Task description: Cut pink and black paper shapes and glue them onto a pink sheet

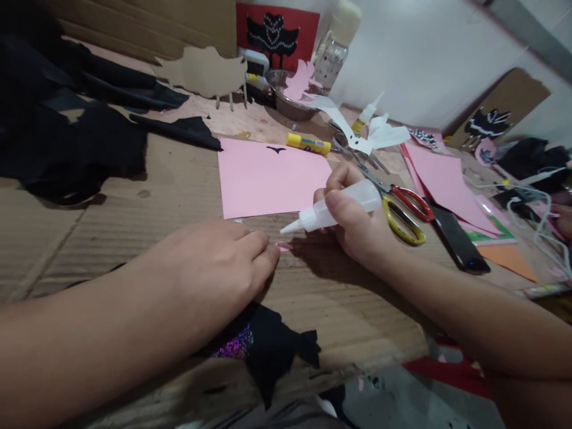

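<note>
My right hand point(353, 211) is wrapped round a white squeeze glue bottle point(317, 214), whose pointed nozzle tilts down to the left. Just below that tip lies a small pink paper piece point(284, 246). The fingertips of my left hand point(227, 259) pinch or press its left end against the wooden tabletop point(357, 322); the exact grip is hidden. Beyond both hands is a pink paper sheet point(268, 179) with a small black cut-out point(276, 149) near its top edge. A black fabric shape with purple glitter point(272, 345) lies under and beside my left forearm, at the front edge.
Scissors with red and yellow handles point(404, 211) lie right of my right hand, beside a black phone point(456, 235) and pink sheets point(442, 179). A yellow glue stick point(308, 143) and a metal bowl point(290, 104) stand behind. Black fabric point(84, 149) covers the left.
</note>
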### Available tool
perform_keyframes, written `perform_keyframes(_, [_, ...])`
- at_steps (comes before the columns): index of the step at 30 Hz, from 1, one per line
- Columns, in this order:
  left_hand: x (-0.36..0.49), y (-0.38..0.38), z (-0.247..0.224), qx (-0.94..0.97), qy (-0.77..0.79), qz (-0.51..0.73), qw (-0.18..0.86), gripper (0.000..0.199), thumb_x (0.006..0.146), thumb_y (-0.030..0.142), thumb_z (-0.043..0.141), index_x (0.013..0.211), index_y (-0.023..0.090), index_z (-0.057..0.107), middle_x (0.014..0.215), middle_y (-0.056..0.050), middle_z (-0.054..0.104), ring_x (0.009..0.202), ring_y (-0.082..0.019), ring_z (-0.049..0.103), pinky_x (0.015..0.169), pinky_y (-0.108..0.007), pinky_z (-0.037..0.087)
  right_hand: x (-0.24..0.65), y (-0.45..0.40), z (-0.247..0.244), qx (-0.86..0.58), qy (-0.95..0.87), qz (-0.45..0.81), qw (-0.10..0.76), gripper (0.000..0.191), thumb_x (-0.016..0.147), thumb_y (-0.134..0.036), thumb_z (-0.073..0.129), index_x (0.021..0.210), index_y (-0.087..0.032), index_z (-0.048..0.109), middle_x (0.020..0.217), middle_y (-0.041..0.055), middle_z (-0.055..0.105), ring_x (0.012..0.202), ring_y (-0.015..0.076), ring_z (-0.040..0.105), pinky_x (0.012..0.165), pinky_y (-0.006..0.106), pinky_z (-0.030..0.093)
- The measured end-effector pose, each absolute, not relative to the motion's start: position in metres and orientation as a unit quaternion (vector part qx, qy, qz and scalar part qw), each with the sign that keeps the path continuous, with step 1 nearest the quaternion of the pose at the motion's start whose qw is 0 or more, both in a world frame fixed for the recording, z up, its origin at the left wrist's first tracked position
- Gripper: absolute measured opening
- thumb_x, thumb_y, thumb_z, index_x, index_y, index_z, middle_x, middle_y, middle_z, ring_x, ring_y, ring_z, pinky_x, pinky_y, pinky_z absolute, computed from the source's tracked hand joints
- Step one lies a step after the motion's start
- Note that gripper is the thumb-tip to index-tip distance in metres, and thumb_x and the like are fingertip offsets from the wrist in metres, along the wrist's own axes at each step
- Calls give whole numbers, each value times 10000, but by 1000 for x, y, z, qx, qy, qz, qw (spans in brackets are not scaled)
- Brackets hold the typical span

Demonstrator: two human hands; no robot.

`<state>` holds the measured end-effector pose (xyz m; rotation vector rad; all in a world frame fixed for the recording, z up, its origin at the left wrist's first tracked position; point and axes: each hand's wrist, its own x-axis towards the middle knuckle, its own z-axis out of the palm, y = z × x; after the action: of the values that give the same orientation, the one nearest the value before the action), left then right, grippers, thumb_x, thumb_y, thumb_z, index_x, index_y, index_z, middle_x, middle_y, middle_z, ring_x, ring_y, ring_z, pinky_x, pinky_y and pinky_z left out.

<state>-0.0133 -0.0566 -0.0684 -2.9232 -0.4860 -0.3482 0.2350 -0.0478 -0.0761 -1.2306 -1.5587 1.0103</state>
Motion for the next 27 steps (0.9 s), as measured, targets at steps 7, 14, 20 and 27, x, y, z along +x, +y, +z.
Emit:
perform_keyframes(7, [-12, -58, -64, -980, -177, -76, 56, 308, 899, 28, 559, 1093, 116, 781, 812, -90, 724, 685, -254, 657, 621, -390, 559, 227, -38, -76, -492, -636, 414, 427, 592, 921, -819, 582, 766, -252, 652, 694, 10, 594, 617, 167, 559, 533, 313, 447])
perform_keyframes(14, [-11, -56, -67, -980, -184, -68, 43, 300, 890, 54, 577, 1108, 128, 770, 828, -82, 720, 711, -273, 669, 635, -409, 557, 224, -38, -76, -476, -637, 409, 448, 568, 844, -800, 725, 754, -251, 612, 672, -15, 557, 642, 167, 563, 583, 313, 459])
perform_keyframes(20, [-11, -58, -68, -979, -179, -91, 44, 278, 887, 46, 593, 1088, 111, 774, 836, -103, 729, 718, -280, 668, 635, -413, 542, 217, -44, -68, -492, -630, 418, 432, 600, 841, -815, 721, 723, -255, 540, 631, -33, 511, 584, 151, 487, 567, 307, 439])
perform_keyframes(27, [-10, -58, -66, -978, -187, -94, 19, 260, 906, 32, 600, 1078, 124, 770, 842, -94, 722, 727, -246, 627, 668, -380, 511, 214, -46, -65, -498, -628, 422, 423, 610, 839, -823, 714, 730, -247, 546, 635, -30, 521, 612, 155, 514, 571, 310, 429])
